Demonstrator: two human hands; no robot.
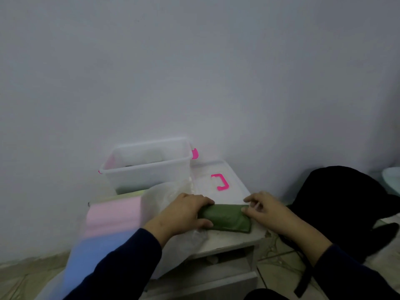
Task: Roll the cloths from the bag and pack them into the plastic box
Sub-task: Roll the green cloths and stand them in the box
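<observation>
A green cloth (227, 217), rolled partway into a flat bundle, lies on a small white table (233, 239). My left hand (186, 211) curls over its left end and grips it. My right hand (264, 207) pinches the right end with fingertips. Behind stands the clear plastic box (147, 169) with pink latches; something dark and pale lies inside, blurred. A translucent plastic bag (164, 195) sits under my left wrist. Folded pink and blue cloths (108, 226) hang at the table's left.
The box's clear lid (218, 182) with a pink handle lies flat right of the box. A black bag (342, 204) with a strap sits on the floor to the right. A plain wall rises right behind the table. A drawer front shows below the tabletop.
</observation>
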